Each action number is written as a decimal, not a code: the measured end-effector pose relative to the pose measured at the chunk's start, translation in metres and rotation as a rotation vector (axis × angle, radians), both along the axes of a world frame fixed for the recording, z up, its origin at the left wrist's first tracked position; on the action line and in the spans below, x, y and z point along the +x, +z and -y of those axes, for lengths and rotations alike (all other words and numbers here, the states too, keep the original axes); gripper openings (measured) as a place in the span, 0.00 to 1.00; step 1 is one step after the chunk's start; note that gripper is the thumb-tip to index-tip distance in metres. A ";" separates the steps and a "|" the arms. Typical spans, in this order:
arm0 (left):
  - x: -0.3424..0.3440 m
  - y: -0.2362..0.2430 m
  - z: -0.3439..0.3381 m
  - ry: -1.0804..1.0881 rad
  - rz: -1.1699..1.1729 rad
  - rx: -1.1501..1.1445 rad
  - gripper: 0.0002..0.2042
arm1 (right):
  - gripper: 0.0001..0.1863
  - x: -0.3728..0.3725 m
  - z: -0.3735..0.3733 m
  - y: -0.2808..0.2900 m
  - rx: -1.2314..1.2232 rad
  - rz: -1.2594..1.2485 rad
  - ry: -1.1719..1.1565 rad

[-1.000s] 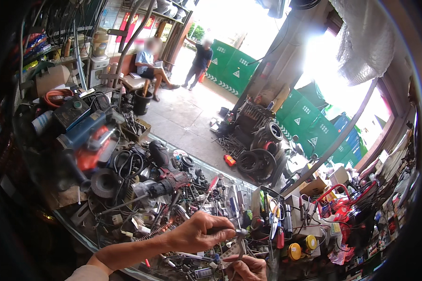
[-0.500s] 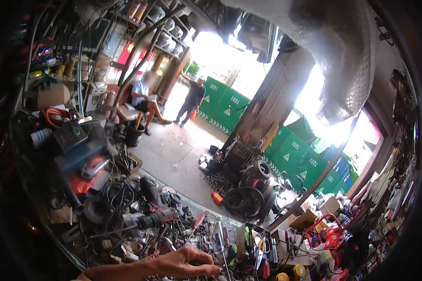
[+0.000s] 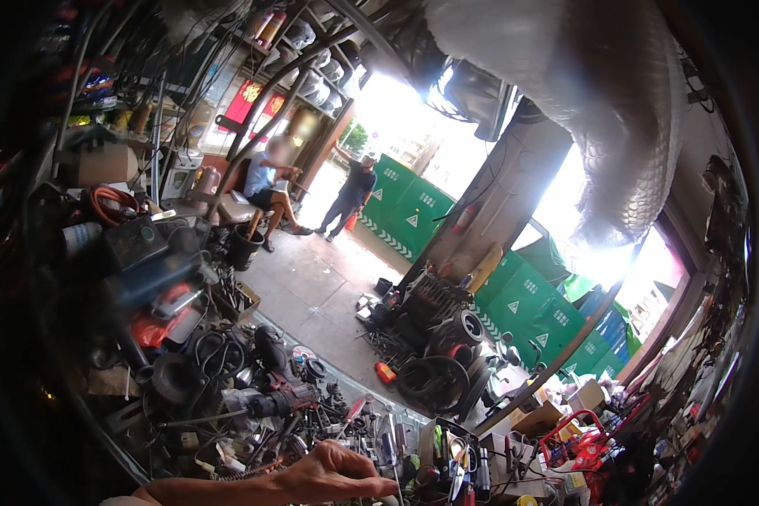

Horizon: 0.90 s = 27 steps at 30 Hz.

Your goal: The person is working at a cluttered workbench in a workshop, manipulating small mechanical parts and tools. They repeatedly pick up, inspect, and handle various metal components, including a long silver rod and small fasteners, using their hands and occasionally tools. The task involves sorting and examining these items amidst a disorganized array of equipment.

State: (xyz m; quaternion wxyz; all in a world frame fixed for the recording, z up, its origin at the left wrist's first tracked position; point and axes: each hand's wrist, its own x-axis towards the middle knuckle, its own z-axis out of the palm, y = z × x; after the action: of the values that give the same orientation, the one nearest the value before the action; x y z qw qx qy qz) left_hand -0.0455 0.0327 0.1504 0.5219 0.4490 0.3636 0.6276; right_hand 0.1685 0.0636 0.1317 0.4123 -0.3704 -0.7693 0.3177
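My left hand reaches in from the lower left over a cluttered bench. Its fingers are curled and pressed together, and whatever they pinch is hidden at the picture's lower edge. Close to the fingertips, a thin metal rod slants down among small parts. A coppery coil spring lies beside the wrist. Beyond the hand is a dark red power drill with a long bit pointing left. A screwdriver with a red and clear handle rests to its right. My right hand is out of the picture.
Scissors and other tools stand in a dark box to the right. Rubber parts crowd the left. Wheels lean beyond the bench. One person sits and another stands near the green barrier.
The whole view has shifted slightly. My left hand keeps its curled pose, with little movement. In the background, the seated person's arm is now held out.
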 end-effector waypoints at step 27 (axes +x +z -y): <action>0.021 -0.028 -0.011 0.099 -0.835 0.303 0.11 | 0.06 -0.015 -0.062 0.009 -0.353 -0.521 -0.213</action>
State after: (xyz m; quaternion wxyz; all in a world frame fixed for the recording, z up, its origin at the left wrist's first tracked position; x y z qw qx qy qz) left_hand -0.0249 0.0437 0.1221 0.2281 0.7174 0.4679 0.4630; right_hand 0.1532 0.1259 0.1404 0.5553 -0.4210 -0.5281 0.4853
